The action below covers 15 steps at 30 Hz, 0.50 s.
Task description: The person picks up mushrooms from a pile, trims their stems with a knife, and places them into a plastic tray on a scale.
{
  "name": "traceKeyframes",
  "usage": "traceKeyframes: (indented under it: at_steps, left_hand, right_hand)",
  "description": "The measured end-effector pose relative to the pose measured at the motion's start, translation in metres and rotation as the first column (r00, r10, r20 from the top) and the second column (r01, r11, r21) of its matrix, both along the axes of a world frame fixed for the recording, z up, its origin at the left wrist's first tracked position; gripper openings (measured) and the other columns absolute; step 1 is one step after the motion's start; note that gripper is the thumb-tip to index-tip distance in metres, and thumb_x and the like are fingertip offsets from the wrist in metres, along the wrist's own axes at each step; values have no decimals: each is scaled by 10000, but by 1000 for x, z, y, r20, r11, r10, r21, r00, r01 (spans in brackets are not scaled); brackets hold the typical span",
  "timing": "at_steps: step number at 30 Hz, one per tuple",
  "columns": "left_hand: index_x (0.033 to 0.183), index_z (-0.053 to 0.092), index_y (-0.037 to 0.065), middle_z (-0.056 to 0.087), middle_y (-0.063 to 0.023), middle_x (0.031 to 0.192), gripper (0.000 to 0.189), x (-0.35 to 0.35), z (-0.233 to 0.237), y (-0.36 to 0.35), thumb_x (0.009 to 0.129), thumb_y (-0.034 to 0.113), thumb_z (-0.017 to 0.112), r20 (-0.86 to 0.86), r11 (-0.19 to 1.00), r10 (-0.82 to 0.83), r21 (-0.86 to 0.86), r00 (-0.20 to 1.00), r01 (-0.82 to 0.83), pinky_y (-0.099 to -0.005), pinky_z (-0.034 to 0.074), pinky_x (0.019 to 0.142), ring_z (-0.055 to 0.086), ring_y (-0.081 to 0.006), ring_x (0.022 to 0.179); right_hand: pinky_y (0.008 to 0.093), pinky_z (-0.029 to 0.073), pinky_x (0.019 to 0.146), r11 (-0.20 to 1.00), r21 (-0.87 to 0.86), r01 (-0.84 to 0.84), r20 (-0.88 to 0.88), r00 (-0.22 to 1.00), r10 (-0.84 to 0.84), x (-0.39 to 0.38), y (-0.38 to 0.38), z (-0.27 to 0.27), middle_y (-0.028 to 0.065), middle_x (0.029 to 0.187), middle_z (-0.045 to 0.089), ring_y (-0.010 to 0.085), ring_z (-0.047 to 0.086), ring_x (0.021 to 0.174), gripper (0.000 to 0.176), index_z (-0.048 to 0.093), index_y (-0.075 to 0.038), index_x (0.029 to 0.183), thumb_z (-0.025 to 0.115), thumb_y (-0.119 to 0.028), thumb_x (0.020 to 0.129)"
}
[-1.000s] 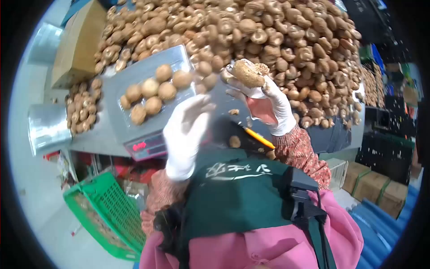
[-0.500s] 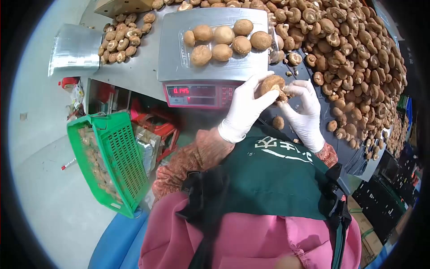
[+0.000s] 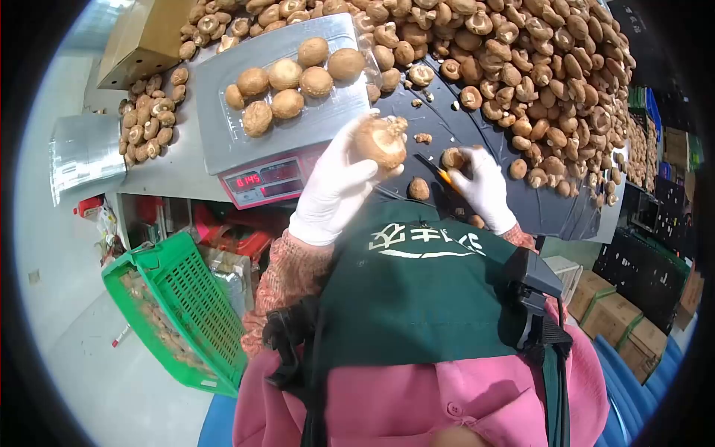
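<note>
A large mushroom (image 3: pixel 383 143) is in my left hand (image 3: pixel 331 186), gripped beside the scale with its pale underside and stem showing. My right hand (image 3: pixel 482 190) is low over the dark surface, thumb and fingers around a small mushroom (image 3: pixel 452 158). A knife with a yellow handle (image 3: pixel 445 177) lies at the thumb, its dark blade pointing up-left. Another mushroom (image 3: pixel 418 188) sits between the hands. Several mushrooms (image 3: pixel 285 74) rest in a clear tray (image 3: pixel 234 123) on the metal scale (image 3: pixel 212 141), whose red display (image 3: pixel 248 181) reads 0.145.
A large mushroom pile (image 3: pixel 551 82) spreads across the back and right. At left are a smaller mushroom group (image 3: pixel 149 119), a cardboard box (image 3: pixel 141 45) and stacked clear trays (image 3: pixel 86 160). A green basket (image 3: pixel 197 290) stands below, with cartons (image 3: pixel 611 313) at lower right.
The view has shifted. My right hand has left the large mushroom and moved down to the small one. My left hand still holds the large mushroom, now nearer the scale. The knife has come into view.
</note>
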<state>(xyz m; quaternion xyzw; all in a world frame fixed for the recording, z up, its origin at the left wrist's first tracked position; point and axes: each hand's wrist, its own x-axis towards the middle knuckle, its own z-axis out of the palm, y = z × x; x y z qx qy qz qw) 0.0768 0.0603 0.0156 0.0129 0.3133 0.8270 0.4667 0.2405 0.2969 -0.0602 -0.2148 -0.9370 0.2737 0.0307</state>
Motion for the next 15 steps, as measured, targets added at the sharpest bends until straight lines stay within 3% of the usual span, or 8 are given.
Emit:
traceKeyframes:
  at_steps: [1, 2, 6, 10, 13, 15]
  left_hand:
    - [1509, 288, 46, 439, -186, 1457, 780, 3, -3, 2, 867, 125, 723, 10, 1000, 22, 12, 1000, -22, -456, 498, 1037, 474, -346, 1346]
    - [1493, 340, 69, 462, -148, 1417, 727, 4, -6, 4, 869, 79, 713, 19, 998, 30, 60, 999, -31, -498, 450, 1072, 503, -308, 1297]
    - [1502, 309, 91, 398, -191, 1506, 710, 8, -8, 11, 907, 156, 691, 140, 993, 12, 116, 990, -29, -515, 438, 1105, 397, -423, 1398]
    - [1492, 327, 68, 423, -189, 1484, 701, 13, 0, 13, 905, 167, 697, 0, 1000, 20, -2, 1000, -20, -515, 404, 1132, 415, -402, 1390]
    - [1471, 352, 24, 456, -182, 1451, 691, 13, -6, 11, 893, 147, 709, -58, 1000, 8, 9, 998, -8, -492, 400, 1137, 433, -370, 1381]
    - [1460, 363, 1, 472, -179, 1433, 696, 16, -8, 9, 879, 135, 722, -53, 1000, 21, 19, 998, -20, -479, 404, 1135, 450, -354, 1368]
  right_hand:
    - [352, 512, 832, 980, 184, -75, 124, 991, 53, 14, 1, -5, 93, 1003, 610, 250, 632, 961, 476, 590, -90, 1252, 754, -165, 812]
    - [393, 501, 798, 989, 142, -38, 68, 997, 29, 25, -2, -12, 89, 974, 598, 294, 613, 952, 508, 594, -130, 1246, 778, -213, 780]
    - [382, 501, 751, 960, 276, -43, 19, 999, 40, 26, -7, -25, 56, 980, 611, 266, 606, 920, 494, 600, -154, 1243, 768, -197, 781]
    - [380, 514, 696, 920, 374, -117, 20, 993, 119, 31, -14, -28, 52, 921, 579, 244, 603, 887, 584, 549, -120, 1298, 763, -231, 766]
    - [386, 517, 693, 945, 319, -75, 77, 996, 53, 35, -18, -35, 56, 920, 577, 245, 606, 873, 611, 539, -119, 1318, 757, -198, 753]
    - [395, 521, 705, 977, 209, 32, -93, 996, -12, 37, -17, -32, 95, 916, 567, 288, 611, 844, 529, 549, -104, 1241, 726, -118, 743]
